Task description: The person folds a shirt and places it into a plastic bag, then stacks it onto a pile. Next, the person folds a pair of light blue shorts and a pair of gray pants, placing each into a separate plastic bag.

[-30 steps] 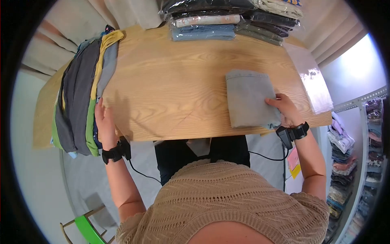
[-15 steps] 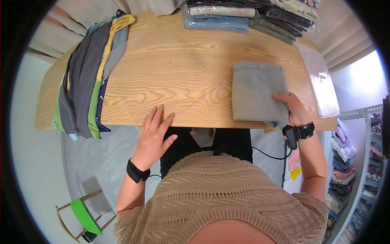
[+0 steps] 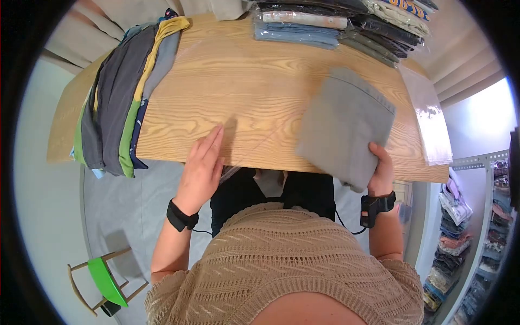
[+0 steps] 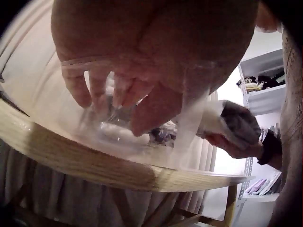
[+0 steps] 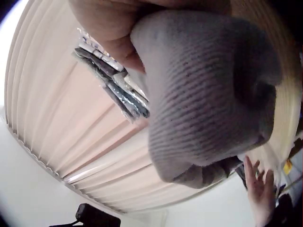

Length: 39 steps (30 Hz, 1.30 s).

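Note:
The right hand [image 3: 382, 174] grips a folded grey garment [image 3: 349, 127] by its near right edge, thumb on top; the garment is tilted at the table's near edge. In the right wrist view the garment [image 5: 203, 94] fills the middle, under the right hand's fingers [image 5: 118, 42]. With fingers straight and close together, the left hand [image 3: 200, 173] is over the table's front edge, left of the garment. Clear plastic film [image 4: 191, 113] lies across the left hand [image 4: 156, 52] in the left wrist view, the fingers showing through it; whether they pinch it is unclear.
Several long garments [image 3: 116, 97] drape over the table's left end. Bagged, folded clothes [image 3: 303, 27] are stacked at the back. Clear plastic bags [image 3: 430, 124] lie along the right edge. A green chair [image 3: 107, 281] stands at lower left, shelves [image 3: 455, 227] at right.
The left hand has gone from beside the draped garments to the table's front middle, its fingers drawing together. The right hand has pulled the grey garment nearer and turned it.

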Available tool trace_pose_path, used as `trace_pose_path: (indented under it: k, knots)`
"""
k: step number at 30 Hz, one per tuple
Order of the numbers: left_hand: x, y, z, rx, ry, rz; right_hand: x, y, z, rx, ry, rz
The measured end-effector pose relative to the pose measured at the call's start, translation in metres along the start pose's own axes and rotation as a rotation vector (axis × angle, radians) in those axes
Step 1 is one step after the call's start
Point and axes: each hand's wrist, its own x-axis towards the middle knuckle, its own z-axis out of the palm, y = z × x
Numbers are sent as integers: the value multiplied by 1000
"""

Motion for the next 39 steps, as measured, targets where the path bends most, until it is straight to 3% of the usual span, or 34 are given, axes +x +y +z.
trace_pose_path:
  k: [2, 6, 9, 16, 18, 20, 22, 26, 29, 32, 34, 39]
  knots:
    - [4, 4, -2, 59, 34, 8, -7, 11, 17, 68, -185, 146]
    - [7, 1, 7, 104, 98, 41, -11, 42, 50, 9, -231, 300]
    - [6, -1, 12, 99, 148, 18, 3, 61, 57, -84, -236, 559]
    - [5, -5, 14, 14, 159, 40, 29, 70, 84, -131, -197, 609]
    - [6, -5, 13, 8, 160, 55, 37, 74, 96, -49, -285, 567]
    - [6, -5, 10, -3, 157, 43, 48, 81, 100, 62, -358, 644]
    - [6, -4, 9, 28, 164, 48, 55, 91, 107, 2, -349, 406]
    - [8, -4, 8, 27, 171, 90, 67, 107, 110, 122, -417, 494]
    - [8, -4, 9, 39, 176, 82, 74, 118, 116, 209, -582, 512]
    - [10, -3, 6, 36, 191, 87, 81, 132, 138, 336, -586, 589]
    - [9, -4, 6, 60, 220, 86, 83, 140, 158, 283, -505, 436]
    - [1, -3, -1, 32, 211, 125, 107, 163, 189, 318, -527, 518]
